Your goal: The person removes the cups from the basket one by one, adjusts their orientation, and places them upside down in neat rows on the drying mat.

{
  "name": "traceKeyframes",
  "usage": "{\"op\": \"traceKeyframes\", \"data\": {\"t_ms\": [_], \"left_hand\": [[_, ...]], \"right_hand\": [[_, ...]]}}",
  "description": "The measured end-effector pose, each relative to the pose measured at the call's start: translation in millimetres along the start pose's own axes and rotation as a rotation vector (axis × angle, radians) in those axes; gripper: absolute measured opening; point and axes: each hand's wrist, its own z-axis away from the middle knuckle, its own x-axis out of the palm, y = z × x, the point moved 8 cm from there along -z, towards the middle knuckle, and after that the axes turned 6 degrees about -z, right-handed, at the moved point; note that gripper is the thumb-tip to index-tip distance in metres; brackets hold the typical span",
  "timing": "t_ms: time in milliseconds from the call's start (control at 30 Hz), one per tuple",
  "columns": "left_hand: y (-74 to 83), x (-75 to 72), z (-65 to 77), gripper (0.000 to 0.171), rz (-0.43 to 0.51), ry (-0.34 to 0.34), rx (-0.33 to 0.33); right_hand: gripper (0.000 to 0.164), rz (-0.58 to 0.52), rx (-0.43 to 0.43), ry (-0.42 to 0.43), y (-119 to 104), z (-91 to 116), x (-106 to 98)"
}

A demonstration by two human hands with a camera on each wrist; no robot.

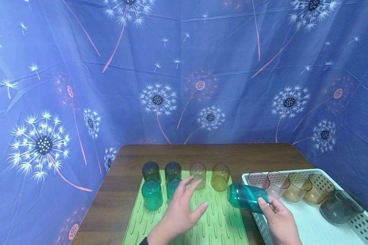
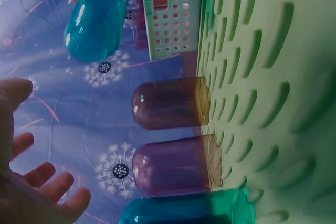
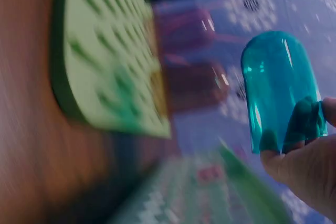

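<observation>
My right hand (image 1: 280, 219) grips a teal drinking glass (image 1: 245, 197) near its rim. The glass is tilted on its side, its base pointing left, in the air by the mat's right edge. My left hand (image 1: 182, 211) is raised over the green ridged mat (image 1: 202, 221), fingers spread and holding nothing. On that mat, glasses stand upside down: two dark grey ones (image 1: 151, 170) at the back left, a pink one (image 1: 198, 173) and an amber one (image 1: 220, 177) to their right. Two teal ones (image 1: 152, 194) stand in front; my left hand partly hides one.
A white perforated basket (image 1: 320, 172) stands to the right of the mat. Inside it, along the far side, are pink glasses (image 1: 277, 185), amber glasses (image 1: 296, 187) and a dark grey glass (image 1: 340, 207). The brown wooden table (image 1: 110, 204) meets a blue dandelion-print cloth (image 1: 184, 112) behind.
</observation>
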Motion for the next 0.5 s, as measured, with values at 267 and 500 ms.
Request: {"op": "traceKeyframes", "data": {"t_ms": [267,500], "left_hand": [[12.1,22.9,5.4,0.074,0.028,-0.199,0.047],[22.1,32.9,6.3,0.077,0.003,-0.222,0.121]], "right_hand": [[0.027,-0.434,0.031,-0.367,22,19,66],[0.036,-0.617,0.187,-0.735,28,32,96]]}}
